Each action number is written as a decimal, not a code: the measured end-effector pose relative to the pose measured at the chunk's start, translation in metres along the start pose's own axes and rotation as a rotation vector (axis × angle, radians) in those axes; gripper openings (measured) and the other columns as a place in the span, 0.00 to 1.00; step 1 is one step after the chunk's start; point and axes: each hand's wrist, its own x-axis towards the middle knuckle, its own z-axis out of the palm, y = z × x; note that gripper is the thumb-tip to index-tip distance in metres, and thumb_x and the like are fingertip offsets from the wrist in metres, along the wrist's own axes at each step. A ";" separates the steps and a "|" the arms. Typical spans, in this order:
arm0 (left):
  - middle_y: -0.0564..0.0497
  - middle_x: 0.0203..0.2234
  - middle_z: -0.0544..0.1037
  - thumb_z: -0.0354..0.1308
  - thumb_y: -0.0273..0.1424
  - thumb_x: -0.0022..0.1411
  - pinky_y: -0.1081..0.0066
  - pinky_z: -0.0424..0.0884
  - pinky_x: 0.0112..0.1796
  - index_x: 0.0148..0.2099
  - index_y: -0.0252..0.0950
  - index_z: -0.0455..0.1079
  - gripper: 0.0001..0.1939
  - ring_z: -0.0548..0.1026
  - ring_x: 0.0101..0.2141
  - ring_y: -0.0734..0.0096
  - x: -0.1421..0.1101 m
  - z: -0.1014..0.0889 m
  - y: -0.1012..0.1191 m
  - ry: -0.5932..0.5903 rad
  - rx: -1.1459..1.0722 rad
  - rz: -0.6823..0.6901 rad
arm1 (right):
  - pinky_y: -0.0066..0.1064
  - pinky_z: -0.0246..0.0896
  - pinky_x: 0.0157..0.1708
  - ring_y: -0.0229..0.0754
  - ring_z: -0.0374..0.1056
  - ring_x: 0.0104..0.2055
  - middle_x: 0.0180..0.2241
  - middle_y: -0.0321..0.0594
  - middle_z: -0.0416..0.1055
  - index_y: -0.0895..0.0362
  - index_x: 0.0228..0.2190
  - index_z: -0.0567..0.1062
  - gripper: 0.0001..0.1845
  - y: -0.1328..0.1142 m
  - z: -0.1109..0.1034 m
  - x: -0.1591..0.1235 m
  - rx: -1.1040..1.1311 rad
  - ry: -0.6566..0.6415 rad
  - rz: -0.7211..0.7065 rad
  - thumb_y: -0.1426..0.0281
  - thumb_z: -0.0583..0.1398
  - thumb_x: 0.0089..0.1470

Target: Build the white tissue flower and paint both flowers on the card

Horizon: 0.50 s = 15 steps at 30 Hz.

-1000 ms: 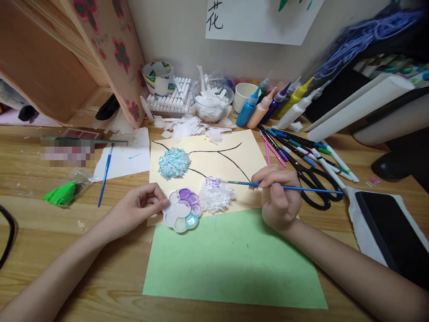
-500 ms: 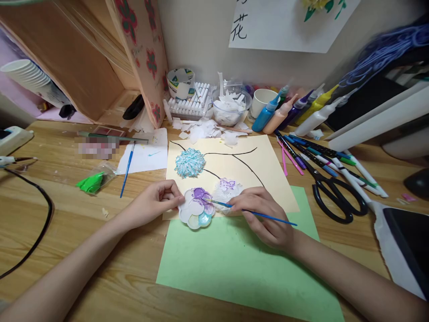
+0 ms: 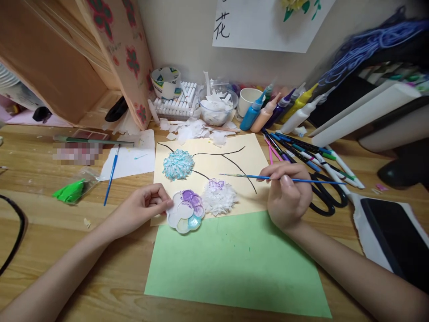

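Between thumb and fingers, my left hand [image 3: 150,203] pinches the edge of a white flower-shaped paint palette [image 3: 174,214] holding purple and light blue paint. My right hand [image 3: 290,192] grips a thin blue paintbrush [image 3: 254,176], its tip pointing left above the cream paper [image 3: 211,165]. That paper carries black drawn stems, a blue-tinted paper pompom flower [image 3: 178,165] and a white one [image 3: 221,199] with purple along its top edge. The palette lies just left of the white flower. Green paper [image 3: 228,264] is under the cream sheet's lower edge.
Black scissors [image 3: 323,210] and several pens [image 3: 308,152] lie to the right. Paint bottles [image 3: 253,114], a bowl of paper strips [image 3: 216,107] and markers [image 3: 177,105] stand behind. Another brush [image 3: 111,176] and a green bagged lump [image 3: 70,191] are left.
My right hand has lifted the paintbrush off the palette and moved right, away from the white flower. My left hand still holds the palette. The whole view has shifted slightly.
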 end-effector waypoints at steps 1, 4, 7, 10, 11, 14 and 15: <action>0.55 0.23 0.72 0.60 0.39 0.57 0.77 0.62 0.26 0.30 0.35 0.66 0.12 0.68 0.25 0.77 0.000 0.000 -0.001 -0.003 0.000 -0.003 | 0.36 0.55 0.26 0.42 0.62 0.23 0.21 0.36 0.65 0.53 0.25 0.68 0.08 0.003 -0.001 0.002 -0.011 0.013 -0.005 0.71 0.52 0.55; 0.56 0.22 0.71 0.59 0.39 0.58 0.78 0.62 0.26 0.29 0.35 0.66 0.12 0.68 0.24 0.78 0.001 -0.002 -0.003 -0.008 0.009 -0.012 | 0.37 0.52 0.27 0.42 0.58 0.22 0.18 0.35 0.63 0.52 0.22 0.65 0.10 0.008 -0.004 0.006 -0.083 0.025 -0.067 0.68 0.53 0.54; 0.55 0.23 0.72 0.59 0.39 0.58 0.77 0.63 0.27 0.29 0.36 0.66 0.12 0.68 0.25 0.77 0.002 -0.003 -0.006 -0.020 0.023 -0.007 | 0.37 0.50 0.27 0.42 0.56 0.21 0.16 0.35 0.61 0.52 0.21 0.64 0.10 0.007 -0.004 0.004 -0.087 0.011 -0.102 0.68 0.52 0.54; 0.55 0.24 0.72 0.59 0.39 0.58 0.77 0.63 0.27 0.29 0.36 0.66 0.12 0.69 0.26 0.76 0.002 -0.003 -0.007 -0.027 0.031 -0.009 | 0.37 0.50 0.27 0.42 0.56 0.22 0.16 0.34 0.61 0.52 0.22 0.64 0.10 0.007 -0.004 0.001 -0.082 -0.032 -0.111 0.69 0.52 0.54; 0.55 0.24 0.72 0.59 0.39 0.58 0.76 0.63 0.27 0.29 0.36 0.66 0.12 0.68 0.26 0.76 0.002 -0.003 -0.006 -0.025 0.033 -0.010 | 0.37 0.51 0.27 0.42 0.57 0.22 0.17 0.34 0.61 0.52 0.22 0.64 0.10 0.007 -0.004 0.001 -0.091 -0.042 -0.108 0.69 0.51 0.54; 0.54 0.24 0.72 0.58 0.40 0.58 0.76 0.62 0.27 0.29 0.36 0.65 0.13 0.68 0.25 0.75 0.001 -0.004 -0.006 -0.021 0.043 -0.012 | 0.36 0.51 0.27 0.42 0.57 0.22 0.17 0.35 0.62 0.53 0.22 0.64 0.10 0.008 -0.004 0.000 -0.111 -0.062 -0.095 0.69 0.51 0.54; 0.54 0.23 0.72 0.58 0.40 0.58 0.76 0.62 0.26 0.29 0.36 0.65 0.13 0.68 0.25 0.75 0.001 -0.004 -0.006 -0.020 0.043 -0.012 | 0.36 0.51 0.27 0.42 0.58 0.23 0.17 0.35 0.62 0.53 0.22 0.64 0.10 0.008 -0.004 -0.001 -0.116 -0.066 -0.089 0.69 0.51 0.54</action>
